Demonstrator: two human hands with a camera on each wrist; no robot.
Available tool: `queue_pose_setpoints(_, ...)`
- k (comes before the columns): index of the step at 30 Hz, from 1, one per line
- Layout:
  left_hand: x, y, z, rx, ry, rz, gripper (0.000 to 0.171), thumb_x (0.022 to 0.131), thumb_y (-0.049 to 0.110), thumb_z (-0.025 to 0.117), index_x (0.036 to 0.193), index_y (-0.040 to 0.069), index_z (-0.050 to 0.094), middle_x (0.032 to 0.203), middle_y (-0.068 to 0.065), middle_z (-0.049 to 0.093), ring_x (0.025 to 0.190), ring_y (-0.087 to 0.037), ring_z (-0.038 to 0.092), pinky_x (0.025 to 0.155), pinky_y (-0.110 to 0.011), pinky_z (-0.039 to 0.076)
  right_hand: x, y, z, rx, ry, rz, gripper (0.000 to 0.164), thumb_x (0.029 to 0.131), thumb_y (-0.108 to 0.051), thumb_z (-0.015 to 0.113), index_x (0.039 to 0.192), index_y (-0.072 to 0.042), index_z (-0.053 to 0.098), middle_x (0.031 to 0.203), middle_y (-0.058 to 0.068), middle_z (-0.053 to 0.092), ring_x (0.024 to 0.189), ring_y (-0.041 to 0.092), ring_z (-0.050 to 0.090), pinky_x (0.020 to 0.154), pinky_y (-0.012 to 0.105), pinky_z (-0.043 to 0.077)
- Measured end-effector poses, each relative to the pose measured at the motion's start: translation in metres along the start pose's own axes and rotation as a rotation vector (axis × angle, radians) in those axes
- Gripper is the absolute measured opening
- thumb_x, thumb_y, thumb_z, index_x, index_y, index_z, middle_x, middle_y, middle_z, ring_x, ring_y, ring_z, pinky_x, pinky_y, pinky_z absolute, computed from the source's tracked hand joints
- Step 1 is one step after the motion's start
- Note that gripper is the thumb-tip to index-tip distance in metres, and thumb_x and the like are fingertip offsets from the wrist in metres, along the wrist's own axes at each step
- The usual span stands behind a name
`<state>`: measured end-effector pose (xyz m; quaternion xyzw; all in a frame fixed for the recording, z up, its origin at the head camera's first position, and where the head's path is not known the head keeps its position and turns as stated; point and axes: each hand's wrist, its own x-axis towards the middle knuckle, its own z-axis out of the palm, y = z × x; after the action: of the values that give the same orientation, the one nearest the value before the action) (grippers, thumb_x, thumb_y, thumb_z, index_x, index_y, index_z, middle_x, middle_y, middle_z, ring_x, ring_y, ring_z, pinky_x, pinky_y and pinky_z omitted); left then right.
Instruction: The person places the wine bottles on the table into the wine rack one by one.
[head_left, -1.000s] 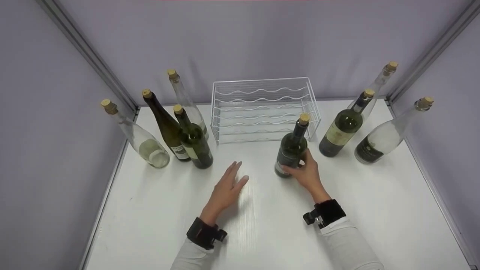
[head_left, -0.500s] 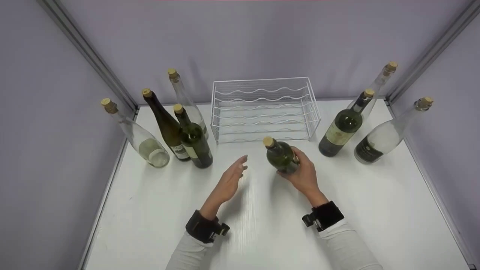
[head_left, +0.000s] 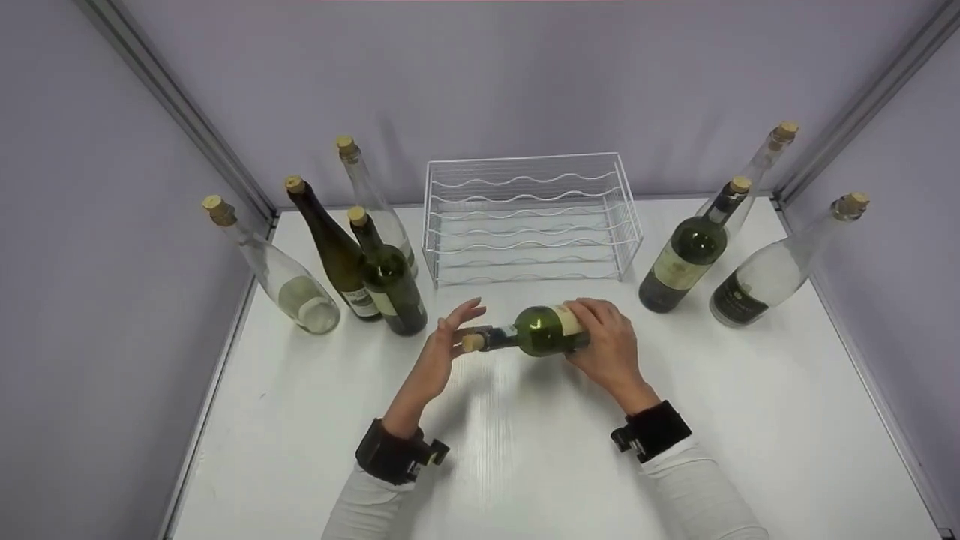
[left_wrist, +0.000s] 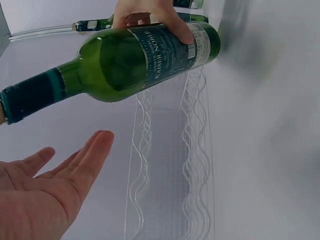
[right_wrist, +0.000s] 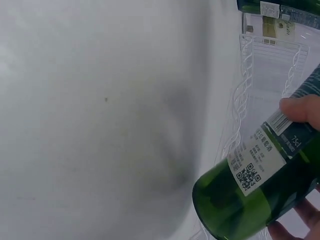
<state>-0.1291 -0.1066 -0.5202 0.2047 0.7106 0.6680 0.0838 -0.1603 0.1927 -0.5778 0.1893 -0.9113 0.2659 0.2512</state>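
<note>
A corked green wine bottle [head_left: 540, 331] lies nearly level in the air above the white table, its neck pointing left. My right hand [head_left: 609, 346] grips it round the body near the base. In the right wrist view, the thumb presses the dark label of the bottle [right_wrist: 245, 195], whose base faces that camera. My left hand [head_left: 433, 360] is raised beside the corked end, fingers extended. In the left wrist view a gap shows between the left hand [left_wrist: 55, 187] and the bottle [left_wrist: 117, 65] above it.
Behind the hands stands a white wire wine rack [head_left: 525, 158] with wavy shelves. Several corked bottles stand left of it, among them a green bottle [head_left: 394, 289] and a brown bottle [head_left: 330, 244]. On the right are a labelled green bottle [head_left: 679, 262] and clear bottles [head_left: 765, 274].
My right hand has lifted the wine bottle off the table and tipped it from upright to nearly level, neck leftward. My left hand has shifted slightly left, beside the cork.
</note>
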Motion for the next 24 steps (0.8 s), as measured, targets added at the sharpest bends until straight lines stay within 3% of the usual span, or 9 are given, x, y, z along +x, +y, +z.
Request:
queue_pose_setpoints(2,-0.001,0.002,-0.003,0.023,-0.03,-0.007,0.092,0.094,0.072,0.01,0.152,0.004,0.032,0.142,-0.023,0.047,0.122,-0.035,0.054,0.099,-0.053,0.044,0.0,0.0,0.0,-0.036,-0.024,-0.017,0.076,0.055,-0.015,0.093,0.125,-0.019,0.063,0.121,0.008,0.06,0.112,0.032,0.054,0.086,0.055,0.044)
queue_pose_setpoints(6,-0.001,0.002,-0.005,0.115,-0.099,-0.04,0.06,0.108,0.043,0.024,0.14,-0.001,0.049,0.125,-0.022,0.061,0.107,-0.03,0.064,0.088,-0.044,0.054,-0.001,0.001,-0.002,-0.096,-0.079,-0.039,0.079,0.056,-0.015,0.093,0.127,-0.022,0.061,0.121,0.009,0.058,0.113,0.035,0.052,0.09,0.058,0.04)
queue_pose_setpoints(9,0.0,0.0,-0.005,0.188,-0.142,-0.089,0.043,0.108,0.029,0.038,0.123,-0.001,0.064,0.106,-0.019,0.067,0.088,-0.024,0.068,0.074,-0.039,0.058,-0.001,0.002,-0.002,-0.133,-0.129,-0.062,0.079,0.056,-0.016,0.093,0.128,-0.023,0.061,0.122,0.009,0.058,0.114,0.036,0.051,0.093,0.059,0.037)
queue_pose_setpoints(12,0.001,-0.004,-0.002,0.258,-0.167,-0.15,0.039,0.105,0.033,0.047,0.115,0.003,0.069,0.091,-0.016,0.067,0.072,-0.018,0.066,0.062,-0.038,0.058,-0.001,0.002,-0.003,-0.162,-0.181,-0.094,0.08,0.056,-0.016,0.093,0.129,-0.024,0.061,0.123,0.01,0.057,0.114,0.036,0.05,0.095,0.057,0.036)
queue_pose_setpoints(17,0.002,-0.014,0.012,0.382,-0.186,-0.224,0.047,0.1,0.046,0.052,0.12,0.006,0.068,0.078,-0.003,0.067,0.057,-0.012,0.06,0.048,-0.034,0.053,0.001,0.003,-0.004,-0.193,-0.238,-0.147,0.082,0.054,-0.01,0.094,0.129,-0.025,0.061,0.124,0.01,0.057,0.114,0.035,0.05,0.097,0.055,0.035)
queue_pose_setpoints(24,0.0,-0.032,0.03,0.493,-0.121,-0.228,0.031,0.095,0.039,0.064,0.101,0.01,0.073,0.07,0.002,0.061,0.059,-0.007,0.053,0.054,-0.026,0.045,0.006,0.003,-0.005,-0.193,-0.311,-0.165,0.091,0.051,-0.004,0.094,0.132,-0.028,0.059,0.128,0.009,0.055,0.119,0.035,0.048,0.104,0.054,0.03)
